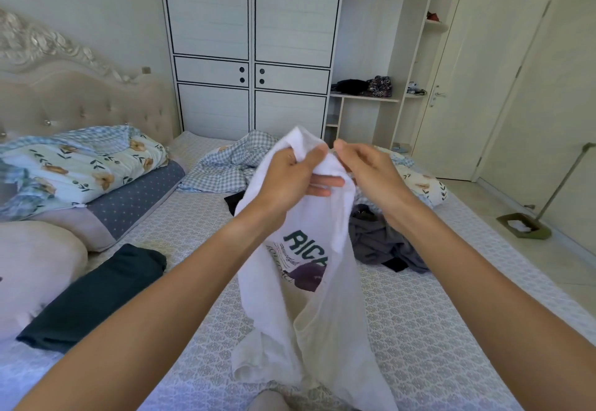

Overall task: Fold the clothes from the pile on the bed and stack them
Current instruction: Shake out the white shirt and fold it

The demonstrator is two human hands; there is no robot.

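A white T-shirt (309, 307) with green letters and a purple print hangs from both my hands above the bed (419, 330), its lower end bunched on the sheet. My left hand (296, 175) grips the top of the shirt. My right hand (367, 169) pinches the same upper edge just to the right. A pile of grey and black clothes (380, 243) lies behind the shirt, partly hidden by it. A folded dark green garment (93, 298) lies flat on the left side of the bed.
Pillows (38, 268) and a floral quilt (80, 165) crowd the left by the headboard; a checked blanket (225, 165) lies at the far end. A white wardrobe (251, 49) and shelves stand beyond. A dustpan with a long handle (522, 227) sits on the floor at right.
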